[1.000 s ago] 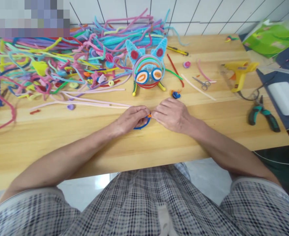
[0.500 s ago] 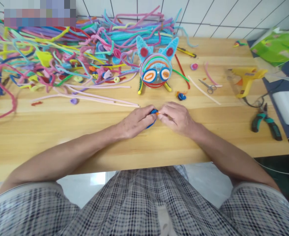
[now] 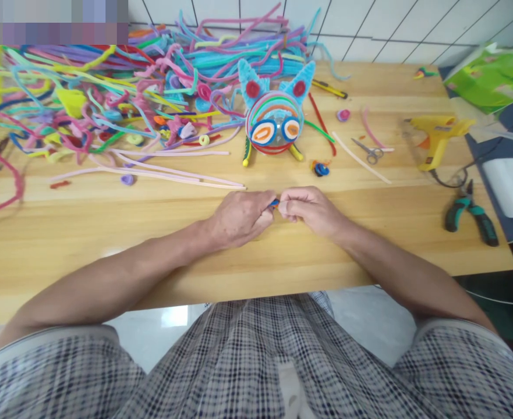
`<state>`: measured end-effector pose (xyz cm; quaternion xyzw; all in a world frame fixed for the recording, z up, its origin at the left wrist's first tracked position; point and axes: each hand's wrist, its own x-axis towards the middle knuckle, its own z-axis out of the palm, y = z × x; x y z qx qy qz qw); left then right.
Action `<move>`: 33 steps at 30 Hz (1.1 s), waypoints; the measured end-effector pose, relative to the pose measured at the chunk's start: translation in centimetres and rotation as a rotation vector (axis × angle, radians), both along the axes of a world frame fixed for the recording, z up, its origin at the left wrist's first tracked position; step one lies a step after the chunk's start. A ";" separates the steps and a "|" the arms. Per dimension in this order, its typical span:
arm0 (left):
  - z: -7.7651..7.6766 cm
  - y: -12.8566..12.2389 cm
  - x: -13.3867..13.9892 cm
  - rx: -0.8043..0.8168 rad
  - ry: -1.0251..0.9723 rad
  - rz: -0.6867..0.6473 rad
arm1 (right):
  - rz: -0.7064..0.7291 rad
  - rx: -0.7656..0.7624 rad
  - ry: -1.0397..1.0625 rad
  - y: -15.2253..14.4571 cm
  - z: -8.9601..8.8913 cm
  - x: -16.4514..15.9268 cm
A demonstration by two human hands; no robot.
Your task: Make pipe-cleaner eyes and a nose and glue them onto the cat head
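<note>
Low over the wooden table, my left hand [image 3: 246, 216] is closed around a blue and orange pipe cleaner piece [image 3: 274, 203], most of it hidden by the fingers. My right hand [image 3: 305, 208] meets it from the right, its fingertips pinched at the end of the same piece. Just beyond the hands stands a pipe cleaner animal head [image 3: 275, 119] with light blue ears, red ear centres and white-orange eyes ringed in blue. To its right lies a small blue and orange coil [image 3: 321, 169].
A tangled heap of coloured pipe cleaners [image 3: 120, 99] fills the back left. Pale pink stems [image 3: 169, 173] lie before it. On the right are small scissors [image 3: 373, 155], a yellow glue gun [image 3: 435, 137], pliers [image 3: 470, 215] and a yellow utility knife [image 3: 329, 88].
My left hand has rolled over, covering more of the blue piece; its lower loop no longer shows. My right fingers have curled in tighter. The view has shifted slightly.
</note>
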<state>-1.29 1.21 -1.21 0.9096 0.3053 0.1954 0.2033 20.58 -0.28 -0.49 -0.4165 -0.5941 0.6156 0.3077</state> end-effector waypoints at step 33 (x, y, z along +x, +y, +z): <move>1.1 -0.6 0.4 -0.687 -0.367 0.236 | -0.981 0.200 -1.529 -6.4 1.8 22.8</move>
